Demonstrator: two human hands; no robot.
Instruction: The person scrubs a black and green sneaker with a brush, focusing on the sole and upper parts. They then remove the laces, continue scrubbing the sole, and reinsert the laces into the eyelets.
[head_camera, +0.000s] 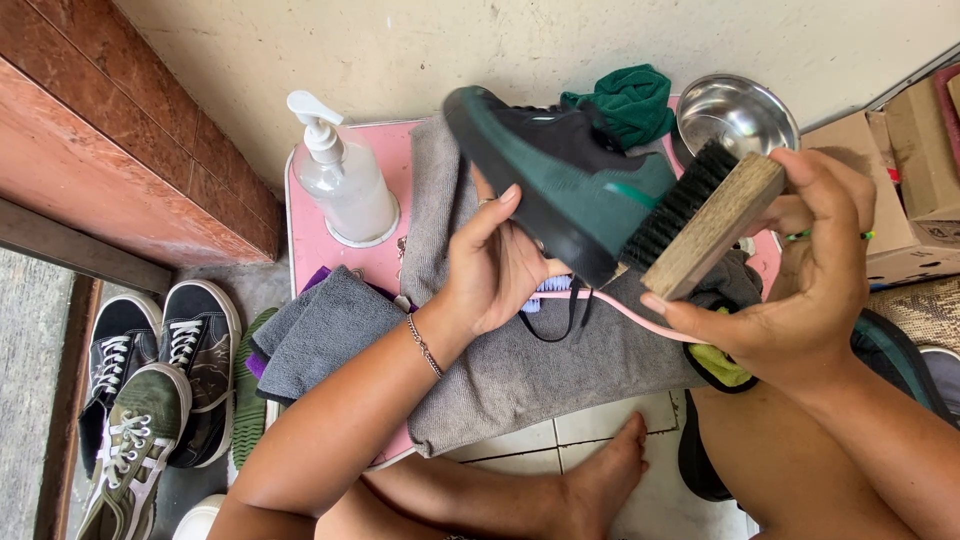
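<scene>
My left hand (495, 265) grips a dark green sneaker (560, 175) from below and holds it tilted above a grey towel (520, 370). My right hand (800, 290) holds a wooden brush (712, 225). The brush's black bristles press against the sneaker's side near the heel. The sneaker's black lace hangs down below the shoe, over the towel. A chain bracelet sits on my left wrist.
A pink tray (345, 255) carries a clear pump bottle (343, 178), folded grey cloths (325, 325), a green cloth (630, 100) and a steel bowl (735, 112). Several sneakers (165, 385) lie on the floor at left. Cardboard boxes (905, 170) stand at right. My bare foot (600, 480) rests on white tiles.
</scene>
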